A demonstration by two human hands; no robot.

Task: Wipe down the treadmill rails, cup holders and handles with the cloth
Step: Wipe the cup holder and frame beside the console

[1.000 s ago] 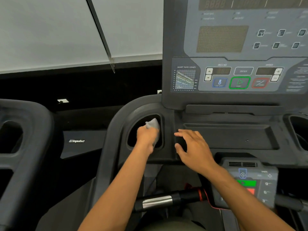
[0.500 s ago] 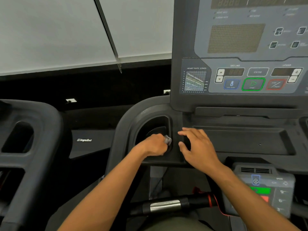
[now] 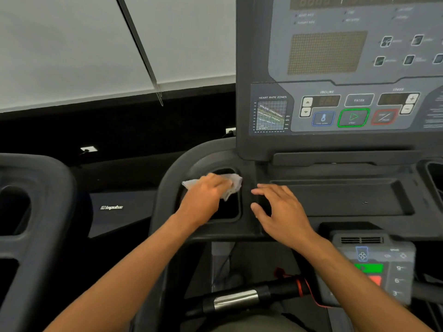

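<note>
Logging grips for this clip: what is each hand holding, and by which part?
The left hand holds the cloth bunched at its middle, both ends sticking out, over the cup holder. The right hand holds nothing, resting open.

A single head-worn wide-angle view looks forward and down from close range onto the dark grey plastic treadmill console, which fills the right and centre of the frame. Both forearms rise from the lower edge. A white wall fills the upper left; straight lines bow near the frame edges.
</note>
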